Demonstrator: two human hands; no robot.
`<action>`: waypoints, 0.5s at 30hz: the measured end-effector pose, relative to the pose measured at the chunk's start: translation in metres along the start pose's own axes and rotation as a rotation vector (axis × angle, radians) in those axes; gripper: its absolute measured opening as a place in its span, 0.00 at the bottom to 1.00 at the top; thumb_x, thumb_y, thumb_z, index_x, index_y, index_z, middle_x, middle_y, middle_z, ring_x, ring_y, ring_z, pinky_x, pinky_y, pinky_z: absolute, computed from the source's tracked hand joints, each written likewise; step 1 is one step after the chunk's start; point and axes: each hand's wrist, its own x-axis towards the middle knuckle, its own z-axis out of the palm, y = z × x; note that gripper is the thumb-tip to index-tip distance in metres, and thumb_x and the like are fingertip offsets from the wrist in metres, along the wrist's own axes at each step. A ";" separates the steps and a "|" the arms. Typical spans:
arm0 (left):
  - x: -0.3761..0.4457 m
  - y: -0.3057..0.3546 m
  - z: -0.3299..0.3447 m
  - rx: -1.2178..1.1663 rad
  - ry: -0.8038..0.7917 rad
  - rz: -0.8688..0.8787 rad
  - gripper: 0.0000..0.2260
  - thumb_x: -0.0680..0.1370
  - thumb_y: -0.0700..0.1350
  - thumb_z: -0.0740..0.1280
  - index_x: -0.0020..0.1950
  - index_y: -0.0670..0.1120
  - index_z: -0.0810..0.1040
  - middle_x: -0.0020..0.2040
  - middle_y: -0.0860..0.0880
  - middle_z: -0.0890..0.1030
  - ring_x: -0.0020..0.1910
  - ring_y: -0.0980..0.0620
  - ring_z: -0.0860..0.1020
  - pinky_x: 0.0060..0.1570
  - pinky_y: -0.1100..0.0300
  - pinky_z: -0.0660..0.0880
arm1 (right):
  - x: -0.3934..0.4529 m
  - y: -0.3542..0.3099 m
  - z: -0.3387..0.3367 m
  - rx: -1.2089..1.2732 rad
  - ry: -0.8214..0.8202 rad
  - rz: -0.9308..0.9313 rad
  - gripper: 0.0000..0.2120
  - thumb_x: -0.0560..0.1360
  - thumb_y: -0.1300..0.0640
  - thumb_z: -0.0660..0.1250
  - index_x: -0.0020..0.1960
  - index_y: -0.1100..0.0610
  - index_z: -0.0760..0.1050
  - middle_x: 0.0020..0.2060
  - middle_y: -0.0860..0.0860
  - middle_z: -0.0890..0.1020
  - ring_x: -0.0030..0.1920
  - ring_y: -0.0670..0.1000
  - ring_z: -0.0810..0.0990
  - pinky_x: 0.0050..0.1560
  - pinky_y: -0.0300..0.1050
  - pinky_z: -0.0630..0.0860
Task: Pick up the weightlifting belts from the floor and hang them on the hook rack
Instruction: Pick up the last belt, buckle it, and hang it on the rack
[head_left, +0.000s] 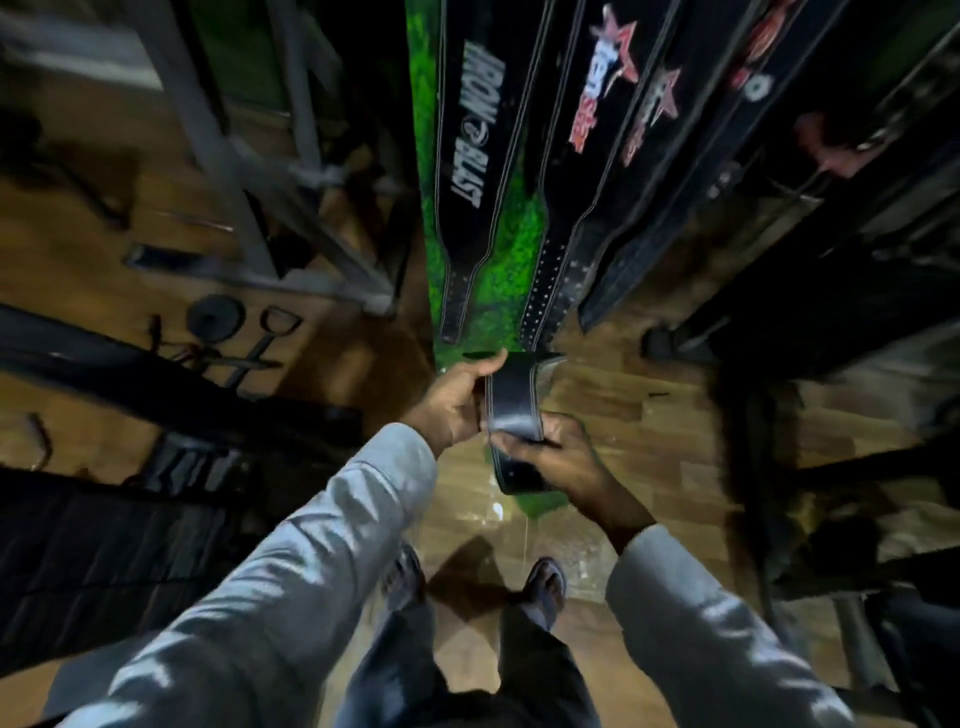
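Observation:
A black weightlifting belt (511, 405) is held at waist height in front of me, folded over at its top. My left hand (457, 402) grips its left edge, thumb on top. My right hand (558, 457) grips its lower part from the right. Straight ahead, several black belts hang down against a green wall: one with white lettering (475, 150), one with red and white stars (582, 171), and others (670, 171) further right. The hooks they hang from are out of view above.
A grey metal gym frame (249, 187) stands at the left. A weight plate (215, 318) and cable handles (260, 343) lie on the wooden floor at the left. Dark equipment (831, 270) fills the right side. My feet (543, 587) stand on the floor below.

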 end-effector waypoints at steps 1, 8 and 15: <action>-0.010 0.006 0.010 0.027 -0.010 0.009 0.12 0.80 0.47 0.71 0.57 0.38 0.81 0.47 0.42 0.85 0.47 0.44 0.83 0.51 0.52 0.81 | -0.006 -0.005 -0.005 -0.032 -0.013 -0.005 0.07 0.75 0.66 0.76 0.49 0.55 0.86 0.43 0.46 0.88 0.43 0.40 0.85 0.49 0.39 0.78; -0.056 0.017 0.029 0.202 -0.086 0.239 0.16 0.66 0.43 0.82 0.47 0.40 0.82 0.49 0.42 0.83 0.53 0.47 0.81 0.69 0.48 0.71 | -0.028 -0.053 -0.061 0.778 -0.093 0.307 0.40 0.73 0.23 0.61 0.52 0.61 0.81 0.47 0.60 0.83 0.46 0.59 0.84 0.50 0.54 0.84; -0.095 0.010 -0.005 0.368 -0.075 0.374 0.42 0.56 0.48 0.89 0.58 0.26 0.74 0.55 0.34 0.78 0.56 0.40 0.78 0.63 0.48 0.79 | 0.010 -0.113 -0.053 0.722 -0.029 0.366 0.31 0.65 0.64 0.79 0.67 0.64 0.78 0.54 0.61 0.87 0.49 0.58 0.88 0.56 0.52 0.85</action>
